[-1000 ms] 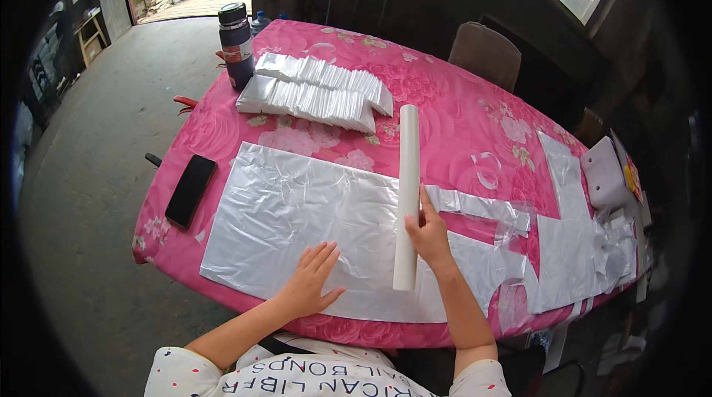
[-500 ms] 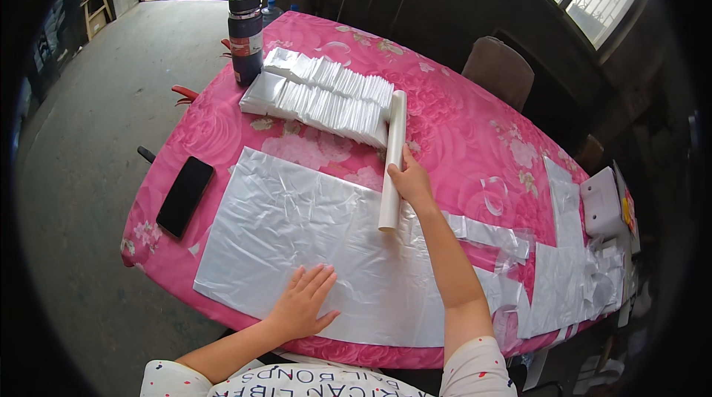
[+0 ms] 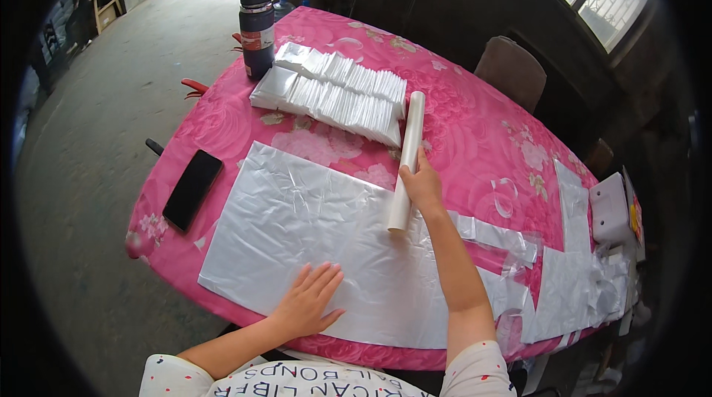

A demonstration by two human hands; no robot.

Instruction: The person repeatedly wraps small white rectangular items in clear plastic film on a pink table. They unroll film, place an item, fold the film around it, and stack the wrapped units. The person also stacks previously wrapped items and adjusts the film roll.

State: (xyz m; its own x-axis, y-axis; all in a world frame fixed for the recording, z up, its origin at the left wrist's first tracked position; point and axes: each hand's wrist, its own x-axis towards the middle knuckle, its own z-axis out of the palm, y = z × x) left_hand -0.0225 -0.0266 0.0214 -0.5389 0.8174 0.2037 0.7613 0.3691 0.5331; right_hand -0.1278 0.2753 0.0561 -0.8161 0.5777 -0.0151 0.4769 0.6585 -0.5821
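Note:
A large white translucent plastic sheet, wrinkled but spread out, lies at the table's near side. My left hand rests flat on its lower part, fingers stretched and holding nothing. My right hand grips a smooth, pale cylindrical tube near its middle. The tube slants over the sheet's far edge, its near end above the sheet; I cannot tell whether it touches. Beyond the sheet, folded white plastic packets stand packed in two rows, close to the tube's far end.
A pink flowered cloth covers the table. A black phone lies left of the sheet, and a dark bottle stands at the far left. More plastic sheets and a white box are at the right. A chair stands behind.
The whole view has shifted slightly. The tube's far end has swung a little to the right, away from the packets, with my right hand on it. My left hand stays flat on the sheet.

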